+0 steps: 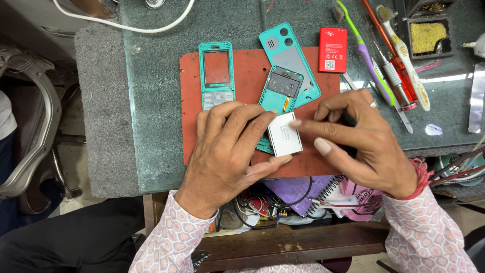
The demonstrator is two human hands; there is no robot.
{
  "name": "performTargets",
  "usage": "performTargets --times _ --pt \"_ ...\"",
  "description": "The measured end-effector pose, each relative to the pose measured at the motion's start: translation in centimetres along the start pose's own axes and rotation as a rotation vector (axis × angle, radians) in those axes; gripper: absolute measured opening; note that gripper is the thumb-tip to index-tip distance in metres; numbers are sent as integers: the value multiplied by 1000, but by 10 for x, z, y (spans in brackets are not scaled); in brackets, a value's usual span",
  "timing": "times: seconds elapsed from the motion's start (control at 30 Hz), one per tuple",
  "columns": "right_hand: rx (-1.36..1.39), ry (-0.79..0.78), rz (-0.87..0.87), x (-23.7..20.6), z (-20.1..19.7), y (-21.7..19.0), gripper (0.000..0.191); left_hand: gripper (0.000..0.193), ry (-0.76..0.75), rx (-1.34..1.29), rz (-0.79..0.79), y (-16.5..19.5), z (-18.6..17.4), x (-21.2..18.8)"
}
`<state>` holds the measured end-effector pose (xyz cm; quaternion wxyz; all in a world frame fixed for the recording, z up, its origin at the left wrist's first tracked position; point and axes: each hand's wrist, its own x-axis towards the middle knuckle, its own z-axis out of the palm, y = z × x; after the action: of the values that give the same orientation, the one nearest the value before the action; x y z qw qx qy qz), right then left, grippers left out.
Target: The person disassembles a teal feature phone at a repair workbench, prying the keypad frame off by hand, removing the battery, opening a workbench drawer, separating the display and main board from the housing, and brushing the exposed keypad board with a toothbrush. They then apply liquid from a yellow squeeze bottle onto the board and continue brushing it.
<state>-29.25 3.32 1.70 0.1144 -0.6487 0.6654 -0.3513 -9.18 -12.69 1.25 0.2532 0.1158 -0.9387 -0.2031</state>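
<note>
Both my hands meet over a red work mat [192, 101]. My left hand [227, 151] pinches a small white rectangular screen module [284, 134] between thumb and fingers, over a teal phone body [277, 91] that lies partly under it. My right hand [353, 139] touches the module's right edge with its fingertips and wears a ring. A teal front frame with keypad opening [216, 75] lies to the left on the mat. Above the phone body rests a teal back cover [290, 55], and a red battery [333, 49] sits beside it.
Toothbrushes [371, 60], screwdrivers [396, 65] and tweezers lie at the right on the dark stone bench [151, 45]. A black tray [427, 35] stands at back right, a white cable [126, 25] at back left. An open drawer with a notebook [303, 189] and wires sits below.
</note>
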Motion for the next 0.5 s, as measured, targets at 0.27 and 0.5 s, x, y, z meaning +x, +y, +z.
performTargets --times 0.27,0.5 --pt "-10 -42 -52 1 0 0 32 65 -5 15 7 1 1 -1" --pt "-8 -26 -4 0 2 0 38 65 2 22 16 1 0 -1"
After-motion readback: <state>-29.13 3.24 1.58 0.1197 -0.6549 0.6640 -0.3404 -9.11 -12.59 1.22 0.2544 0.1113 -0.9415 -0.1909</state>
